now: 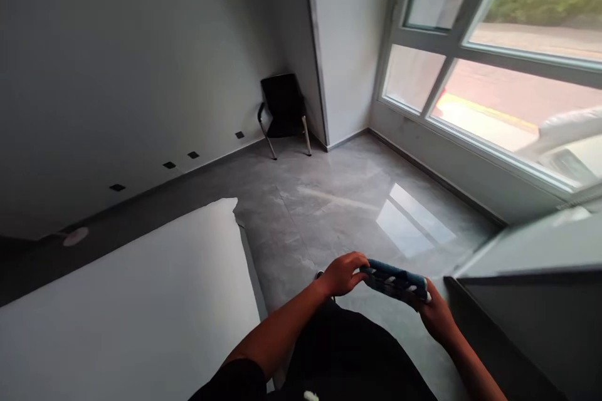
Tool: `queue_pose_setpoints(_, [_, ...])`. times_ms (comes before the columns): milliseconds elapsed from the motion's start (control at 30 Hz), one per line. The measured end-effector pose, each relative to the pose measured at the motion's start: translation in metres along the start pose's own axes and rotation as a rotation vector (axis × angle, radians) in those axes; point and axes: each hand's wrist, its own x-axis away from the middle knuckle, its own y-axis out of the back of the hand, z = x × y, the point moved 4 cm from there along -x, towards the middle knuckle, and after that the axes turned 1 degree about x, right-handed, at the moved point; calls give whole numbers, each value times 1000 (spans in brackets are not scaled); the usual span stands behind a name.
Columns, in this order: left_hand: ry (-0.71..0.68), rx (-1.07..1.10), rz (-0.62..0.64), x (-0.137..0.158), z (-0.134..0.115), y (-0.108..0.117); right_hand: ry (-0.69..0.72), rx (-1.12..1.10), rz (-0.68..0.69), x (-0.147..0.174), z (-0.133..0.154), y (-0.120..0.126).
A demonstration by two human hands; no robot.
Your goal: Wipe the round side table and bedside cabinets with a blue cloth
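Between my two hands is a folded blue cloth [395, 279] with dark and white patches, held out in front of my body above the floor. My left hand [345, 274] pinches its left end, with the fingers on top and the thumb below. At the opposite end, my right hand [435, 310] is closed around the edge and corner. The bundle looks flat and layered, slanting slightly down to the right. Its underside is hidden from me.
A white-covered bed or table [188, 301] stands to my left. Grey glossy floor tiles [291, 213] stretch ahead to a black chair [283, 105] by the wall. Large windows [512, 94] fill the right, with a low ledge [540, 250] below.
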Motion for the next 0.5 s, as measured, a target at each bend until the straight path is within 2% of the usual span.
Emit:
queue_pose_setpoints(200, [138, -276, 125, -2, 92, 113, -62, -33, 188, -108, 61, -113])
queue_pose_setpoints(300, [202, -312, 164, -12, 134, 170, -86, -22, 197, -164, 84, -164])
queue_pose_setpoints(400, [248, -278, 158, -23, 170, 219, -60, -3, 199, -218, 106, -203])
queue_pose_setpoints(500, [310, -276, 110, -30, 208, 259, -10, 8, 231, -271, 124, -235])
